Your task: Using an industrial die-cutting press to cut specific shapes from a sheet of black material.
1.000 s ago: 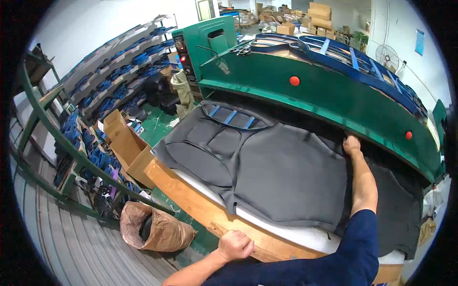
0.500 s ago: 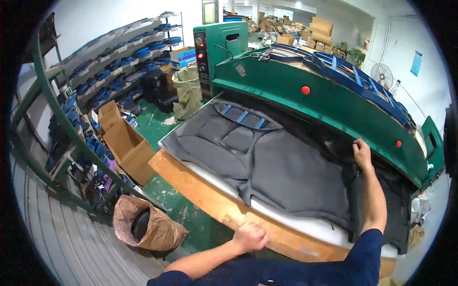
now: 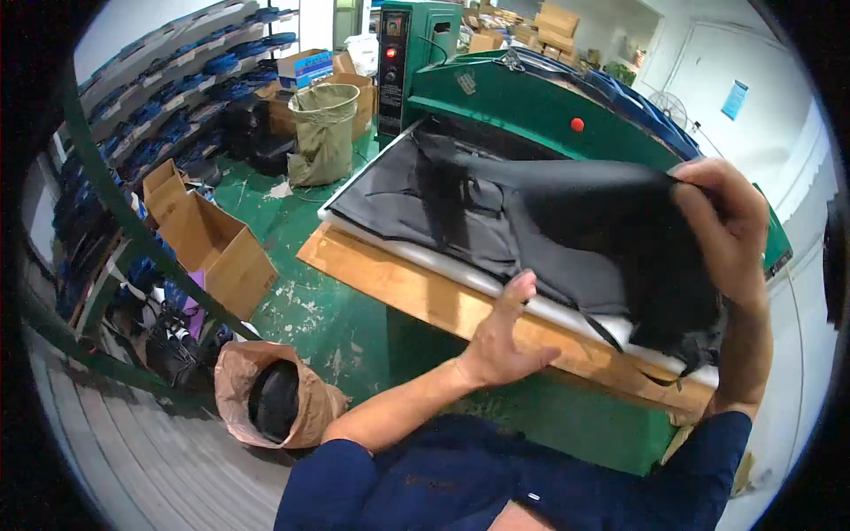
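Note:
My right hand [image 3: 730, 230] pinches the edge of a thin black sheet [image 3: 655, 234] and holds it raised. The sheet bends up from the machine bed and casts shade over the dark grey padded pieces [image 3: 567, 261] beneath it. In front of the bed my left hand [image 3: 505, 345] is open, thumb and fingers apart. It hovers by the wooden board [image 3: 416, 288] that runs along the front, holding nothing. Between board and pieces shows the edge of a white slab [image 3: 425, 259]. Part of the pieces is hidden behind the raised sheet.
Behind the bed stands a green press machine [image 3: 522, 106] with a red button [image 3: 577, 125]. An olive sack [image 3: 323, 137], an open carton [image 3: 217, 243] and a brown paper bag [image 3: 305, 411] stand at the left, near the shelves [image 3: 177, 93] of blue frames.
My right hand has come up and nearer, with the black sheet lifted in it. My left hand has left the board, moved right and opened. The whole view has shifted.

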{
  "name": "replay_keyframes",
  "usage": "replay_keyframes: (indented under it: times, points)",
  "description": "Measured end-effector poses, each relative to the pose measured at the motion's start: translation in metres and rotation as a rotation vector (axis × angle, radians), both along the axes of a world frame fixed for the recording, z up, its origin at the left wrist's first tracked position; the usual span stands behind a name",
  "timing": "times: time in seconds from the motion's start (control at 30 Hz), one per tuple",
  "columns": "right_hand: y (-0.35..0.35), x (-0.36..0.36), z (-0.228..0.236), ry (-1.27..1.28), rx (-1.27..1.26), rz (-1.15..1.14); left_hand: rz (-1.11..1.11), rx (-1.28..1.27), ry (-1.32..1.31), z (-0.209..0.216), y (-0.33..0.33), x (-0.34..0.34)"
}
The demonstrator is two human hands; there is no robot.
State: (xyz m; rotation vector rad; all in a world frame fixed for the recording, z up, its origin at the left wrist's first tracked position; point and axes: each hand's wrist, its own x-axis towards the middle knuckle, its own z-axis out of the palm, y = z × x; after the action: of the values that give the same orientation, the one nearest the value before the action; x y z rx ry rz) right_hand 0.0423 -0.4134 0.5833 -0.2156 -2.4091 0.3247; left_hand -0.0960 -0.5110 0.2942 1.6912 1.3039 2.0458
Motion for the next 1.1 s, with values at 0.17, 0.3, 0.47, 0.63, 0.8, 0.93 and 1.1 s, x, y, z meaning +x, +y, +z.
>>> replay_keyframes:
  times: [0.17, 0.3, 0.47, 0.63, 0.8, 0.93, 1.1]
  points:
    - [-0.093, -0.132, -0.037, -0.070, -0.220, 0.492, 0.186, 0.077, 0.553, -0.019, -0.045, -0.053]
    - [-0.153, -0.216, -0.095, -0.123, -0.432, 0.838, 0.307, 0.103, 0.393, 0.004, -0.105, -0.080]
    - [-0.168, -0.281, -0.140, -0.044, -0.461, 0.918, 0.574, 0.121, 0.086, 0.010, -0.215, -0.137]
    - [-0.160, -0.313, -0.188, -0.124, -0.380, 1.045, 1.093, 0.110, 0.021, 0.014, -0.301, -0.221]
    - [-0.111, -0.353, -0.232, -0.116, -0.212, 1.074, 1.184, 0.011, 0.256, 0.031, -0.336, -0.186]
    - [-0.105, -0.379, -0.249, -0.366, -0.546, 1.307, 1.276, -0.258, 0.657, 0.093, -0.291, -0.279]
    - [-0.103, -0.398, -0.237, -0.438, -1.029, 1.662, 1.236, -0.636, 1.132, 0.138, -0.249, -0.342]
